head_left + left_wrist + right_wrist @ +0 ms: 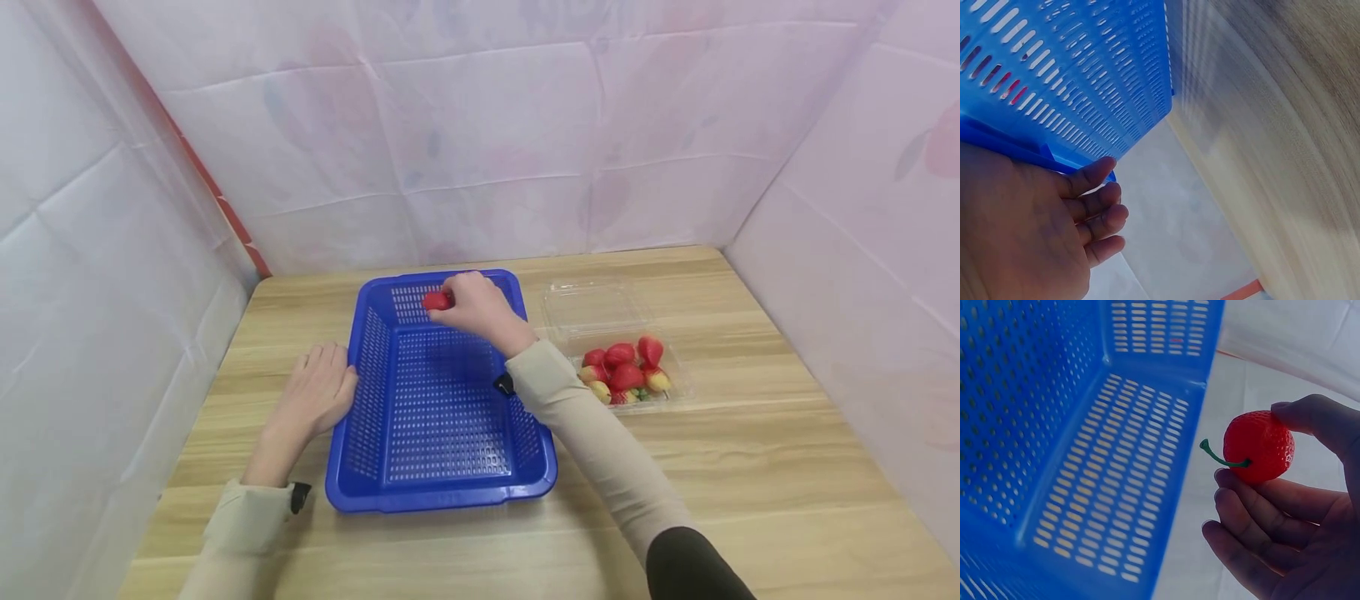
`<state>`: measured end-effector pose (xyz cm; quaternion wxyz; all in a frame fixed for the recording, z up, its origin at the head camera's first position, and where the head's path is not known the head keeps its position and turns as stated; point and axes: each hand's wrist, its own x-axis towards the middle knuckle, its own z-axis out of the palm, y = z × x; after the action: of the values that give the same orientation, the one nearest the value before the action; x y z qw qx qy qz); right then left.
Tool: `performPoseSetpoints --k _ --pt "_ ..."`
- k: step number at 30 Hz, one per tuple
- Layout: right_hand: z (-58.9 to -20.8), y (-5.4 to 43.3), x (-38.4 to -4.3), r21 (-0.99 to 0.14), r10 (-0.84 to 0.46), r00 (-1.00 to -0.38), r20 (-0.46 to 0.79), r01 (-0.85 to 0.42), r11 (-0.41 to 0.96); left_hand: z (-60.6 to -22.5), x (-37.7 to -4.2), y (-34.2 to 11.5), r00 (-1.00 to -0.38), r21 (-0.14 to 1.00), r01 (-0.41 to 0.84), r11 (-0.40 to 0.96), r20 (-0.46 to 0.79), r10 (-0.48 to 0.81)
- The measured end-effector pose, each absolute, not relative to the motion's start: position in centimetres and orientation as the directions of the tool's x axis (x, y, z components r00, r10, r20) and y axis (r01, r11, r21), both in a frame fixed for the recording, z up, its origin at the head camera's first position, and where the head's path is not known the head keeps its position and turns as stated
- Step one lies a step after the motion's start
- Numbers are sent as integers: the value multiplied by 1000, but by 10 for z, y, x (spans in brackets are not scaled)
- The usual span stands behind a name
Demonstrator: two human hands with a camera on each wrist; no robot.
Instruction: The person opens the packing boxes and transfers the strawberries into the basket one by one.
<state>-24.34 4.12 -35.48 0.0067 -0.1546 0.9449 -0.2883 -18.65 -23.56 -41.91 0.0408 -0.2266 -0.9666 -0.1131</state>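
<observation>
A blue plastic basket (442, 502) with slotted walls stands upright on the table. My left hand (321, 390) rests against its left rim. In the left wrist view the fingers (1100, 215) of that hand lie loosely bent beside the basket's rim, with the thumb hidden. Over the far end of the basket, my right hand (480, 307) pinches a red strawberry (437, 301) between thumb and fingers. The right wrist view shows its dimpled strawberry (1259, 447) skin and thin green stem, next to the basket's slotted wall (1104, 481).
Right of the basket, a clear plastic box (678, 379) holds several red and yellow-tipped strawberries (626, 377). Its transparent lid (596, 307) is folded back on the far side. Pale printed cloth (495, 117) hangs behind and beside the wooden table (765, 467).
</observation>
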Motion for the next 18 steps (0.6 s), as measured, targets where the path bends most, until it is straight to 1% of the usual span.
performPoseSetpoints --k 10,18 --pt "-377 23 -253 -539 -336 -941 25 -296 789 -420 -186 -237 -903 238 430 871 96 420" --pt "-401 9 -257 -449 -321 -947 -29 -275 850 -418 -186 -239 -900 250 435 865 96 425"
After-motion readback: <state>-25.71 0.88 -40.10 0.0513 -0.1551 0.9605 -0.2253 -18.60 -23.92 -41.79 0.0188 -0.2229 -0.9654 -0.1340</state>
